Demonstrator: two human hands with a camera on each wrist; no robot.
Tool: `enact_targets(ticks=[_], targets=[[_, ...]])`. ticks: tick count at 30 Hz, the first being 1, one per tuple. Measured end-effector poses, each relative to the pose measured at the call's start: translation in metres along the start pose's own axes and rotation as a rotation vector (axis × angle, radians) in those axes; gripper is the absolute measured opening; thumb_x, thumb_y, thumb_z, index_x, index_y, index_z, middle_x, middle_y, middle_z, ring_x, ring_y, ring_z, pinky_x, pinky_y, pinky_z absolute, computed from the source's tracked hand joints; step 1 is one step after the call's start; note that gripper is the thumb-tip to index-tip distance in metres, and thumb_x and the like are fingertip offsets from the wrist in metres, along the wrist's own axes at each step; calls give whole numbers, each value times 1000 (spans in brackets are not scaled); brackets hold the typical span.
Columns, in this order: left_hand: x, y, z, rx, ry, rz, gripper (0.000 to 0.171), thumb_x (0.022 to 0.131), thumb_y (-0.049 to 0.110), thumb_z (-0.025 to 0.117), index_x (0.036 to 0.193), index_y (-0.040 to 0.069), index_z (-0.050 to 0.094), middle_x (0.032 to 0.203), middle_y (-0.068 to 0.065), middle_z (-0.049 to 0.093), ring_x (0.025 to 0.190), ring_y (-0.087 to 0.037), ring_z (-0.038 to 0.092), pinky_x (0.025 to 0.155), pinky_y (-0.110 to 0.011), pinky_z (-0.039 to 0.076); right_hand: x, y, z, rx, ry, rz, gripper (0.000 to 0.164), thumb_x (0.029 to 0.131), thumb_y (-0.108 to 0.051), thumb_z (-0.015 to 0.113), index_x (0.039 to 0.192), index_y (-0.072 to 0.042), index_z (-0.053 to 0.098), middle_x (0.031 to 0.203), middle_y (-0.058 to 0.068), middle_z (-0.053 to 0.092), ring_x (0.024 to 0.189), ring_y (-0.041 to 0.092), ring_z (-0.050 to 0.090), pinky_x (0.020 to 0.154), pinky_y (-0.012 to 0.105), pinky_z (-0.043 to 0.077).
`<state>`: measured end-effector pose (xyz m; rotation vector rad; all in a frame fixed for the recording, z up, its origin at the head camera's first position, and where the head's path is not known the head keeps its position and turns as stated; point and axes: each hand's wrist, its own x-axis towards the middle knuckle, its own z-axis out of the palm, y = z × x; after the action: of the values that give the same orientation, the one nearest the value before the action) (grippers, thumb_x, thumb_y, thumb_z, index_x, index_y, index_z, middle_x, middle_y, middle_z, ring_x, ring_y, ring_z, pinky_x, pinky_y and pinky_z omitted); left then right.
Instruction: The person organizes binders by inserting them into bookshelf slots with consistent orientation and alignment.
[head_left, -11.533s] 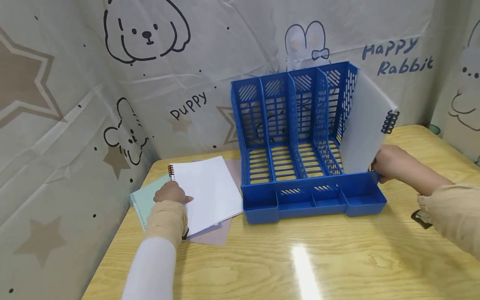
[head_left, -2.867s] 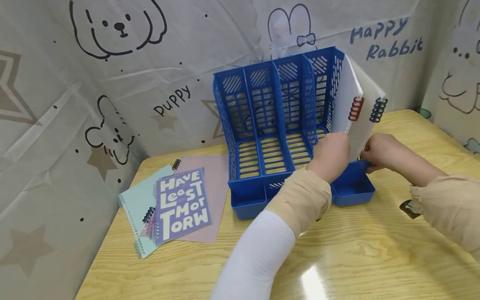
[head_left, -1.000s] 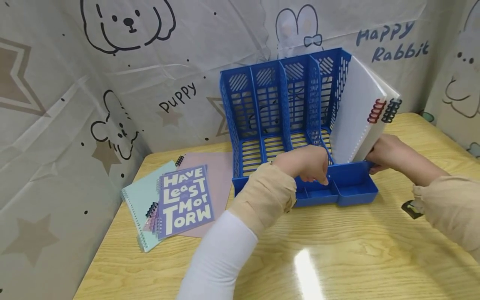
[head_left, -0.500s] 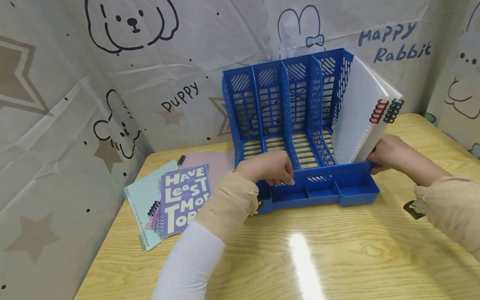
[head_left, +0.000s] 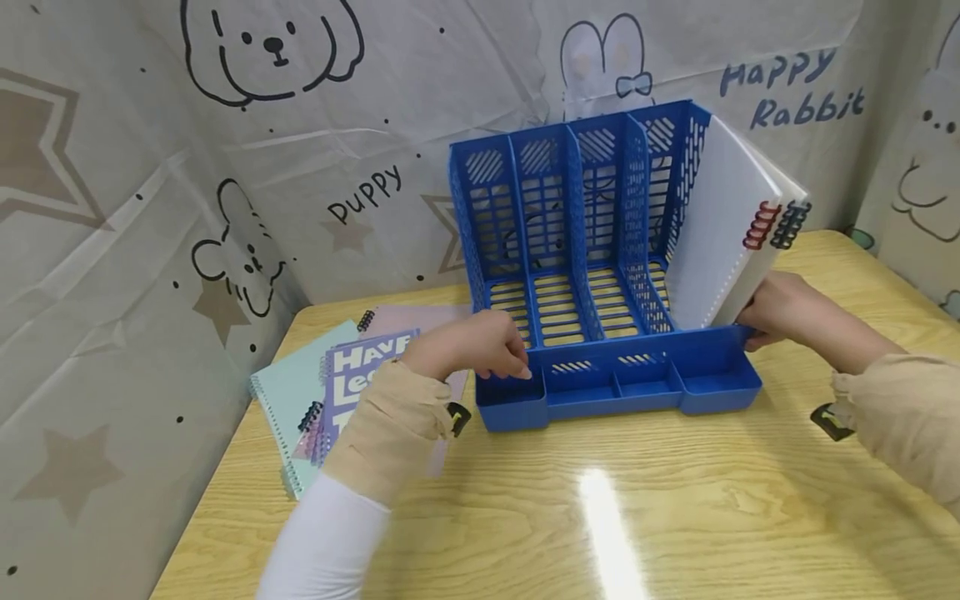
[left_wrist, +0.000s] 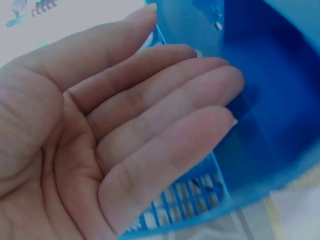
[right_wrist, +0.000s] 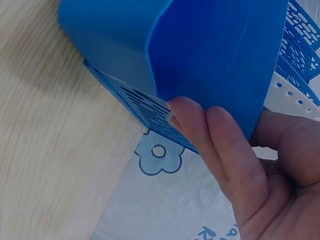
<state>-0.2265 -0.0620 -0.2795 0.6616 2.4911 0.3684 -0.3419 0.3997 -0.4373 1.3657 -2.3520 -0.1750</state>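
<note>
A blue desk file rack stands on the table, with upright compartments behind and small trays in front. My right hand grips its front right corner, fingers on the tray side and thumb behind the wall. Upright in the rightmost compartment are a red-ringed white notebook and, against it, a black-ringed notebook. Holding nothing, my left hand hovers over the left front tray, its fingers loosely bent. Beneath that arm lies a purple lettered notebook, partly hidden.
Under the purple notebook, a mint green notebook and a pink notebook lie overlapping on the table. A printed cloth hangs behind the rack.
The red-ringed notebook has gone from the pile into the rack's rightmost compartment. My left hand has let go of it and moved left across the front trays. My right hand stays at the corner.
</note>
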Motion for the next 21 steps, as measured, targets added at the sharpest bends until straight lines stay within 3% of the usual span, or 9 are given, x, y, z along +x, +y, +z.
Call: enact_targets(ticks=[4, 5, 8, 10, 13, 15, 17, 21], targets=[[-8, -21, 3, -42, 16, -29, 21, 88, 21, 68, 105, 10, 73, 92, -2, 70, 80, -17, 66, 66, -26, 55, -22, 32, 54, 18, 52, -13, 52, 60, -76, 68, 79, -31, 51, 81, -9, 48, 81, 13, 43, 64, 34, 39], [-9, -27, 4, -64, 26, -34, 21, 87, 21, 69, 104, 9, 73, 93, -2, 70, 81, -16, 66, 66, -26, 55, -33, 47, 80, 21, 88, -24, 53, 61, -81, 63, 80, -33, 52, 83, -9, 49, 82, 13, 43, 65, 34, 38], [-15, -42, 6, -134, 44, -45, 19, 87, 18, 68, 102, 7, 73, 93, -3, 71, 81, -14, 65, 67, -27, 56, -48, 70, 118, -3, 99, -59, 58, 60, -89, 50, 81, -35, 54, 83, -11, 50, 82, 15, 44, 67, 37, 39], [-20, -47, 6, -156, 40, -43, 17, 88, 18, 68, 100, 7, 74, 93, -5, 72, 81, -13, 66, 67, -27, 56, -44, 63, 109, 26, 98, -74, 57, 59, -85, 59, 83, -34, 55, 84, -11, 50, 85, 14, 44, 71, 37, 39], [-29, -52, 2, -172, 41, -27, 16, 88, 18, 67, 98, 7, 74, 93, -6, 72, 81, -13, 66, 68, -29, 56, -26, 38, 74, 110, 178, -131, 52, 60, -78, 66, 91, -37, 54, 94, -20, 46, 96, 2, 39, 84, 24, 36], [-35, -55, -3, -181, 65, -26, 18, 88, 18, 66, 99, 7, 74, 92, -6, 72, 82, -14, 66, 69, -29, 56, -19, 27, 55, 164, 183, -151, 51, 60, -69, 74, 93, -36, 53, 98, -21, 46, 98, -1, 38, 87, 22, 36], [-40, -61, -8, -191, 105, -48, 18, 89, 18, 65, 100, 7, 74, 91, -5, 71, 82, -15, 65, 70, -30, 56, -23, 31, 63, 173, 206, -149, 55, 59, -72, 73, 97, -38, 52, 101, -22, 44, 102, -4, 34, 91, 17, 30], [-47, -77, -15, -216, 173, -119, 19, 89, 19, 65, 100, 6, 73, 90, -5, 71, 83, -17, 66, 71, -32, 56, -38, 50, 91, 89, 190, -128, 62, 60, -80, 64, 93, -29, 52, 96, -8, 47, 99, 7, 38, 92, 23, 30]])
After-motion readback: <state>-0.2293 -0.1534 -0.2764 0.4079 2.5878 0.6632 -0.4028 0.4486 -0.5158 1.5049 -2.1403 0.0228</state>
